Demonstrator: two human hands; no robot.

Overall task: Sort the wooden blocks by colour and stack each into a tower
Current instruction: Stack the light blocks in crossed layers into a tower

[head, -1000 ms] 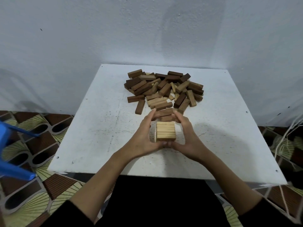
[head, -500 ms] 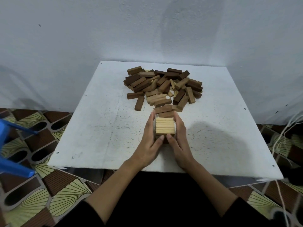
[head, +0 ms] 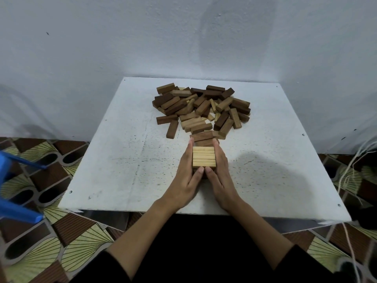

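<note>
A short tower of pale wooden blocks (head: 204, 157) stands near the middle of the white table (head: 122, 160). My left hand (head: 186, 174) presses flat against its left side with straight fingers. On the opposite side my right hand (head: 220, 174) presses in the same way, and the two thumbs meet at the tower's near face. The tower's lower layers are hidden between my palms. Behind the tower lies a loose pile of mixed blocks (head: 202, 109), dark brown, mid brown and pale, spread toward the back of the table.
A dark block (head: 172, 129) lies apart at the pile's left edge. A blue plastic stool (head: 12, 193) stands on the patterned floor to the left. White cords (head: 350, 170) hang at the right. The wall rises right behind the table.
Both hands have closed in from a cupped hold to lie flat along the tower's sides. The tower has stayed in place.
</note>
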